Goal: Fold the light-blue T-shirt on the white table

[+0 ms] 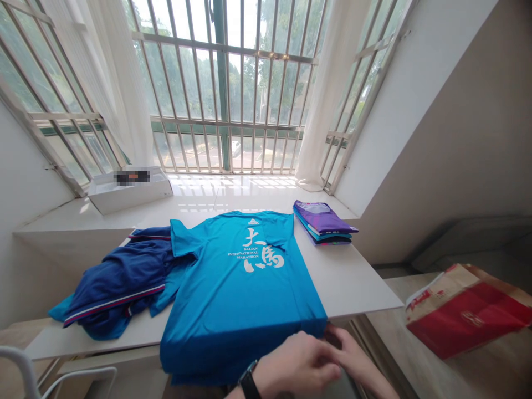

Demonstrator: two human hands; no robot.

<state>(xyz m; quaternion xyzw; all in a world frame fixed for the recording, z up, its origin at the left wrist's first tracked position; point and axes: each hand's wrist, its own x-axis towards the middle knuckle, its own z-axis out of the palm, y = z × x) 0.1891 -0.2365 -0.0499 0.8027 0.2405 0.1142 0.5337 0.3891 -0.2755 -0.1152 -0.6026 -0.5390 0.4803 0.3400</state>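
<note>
A bright blue T-shirt [249, 288] with white lettering lies spread out, its lower part draping over the table's front edge. My left hand [297, 360], with a dark watch at the wrist, reaches across to the shirt's lower right corner. Its fingers curl in against my right hand [347, 352], so what they hold is hidden. The fingers of my right hand are closed at the hem by that same corner, partly covered by the left hand. To the left of the shirt lies a crumpled dark blue garment [124, 271] with striped trim, over more bright blue cloth.
A stack of folded clothes [324, 221], purple on top, sits at the right of the white table [353, 282]. An open white box [128, 191] stands on the windowsill [195, 194]. A red and brown paper bag [469, 316] is at right; a white curved frame [20, 360] is at lower left.
</note>
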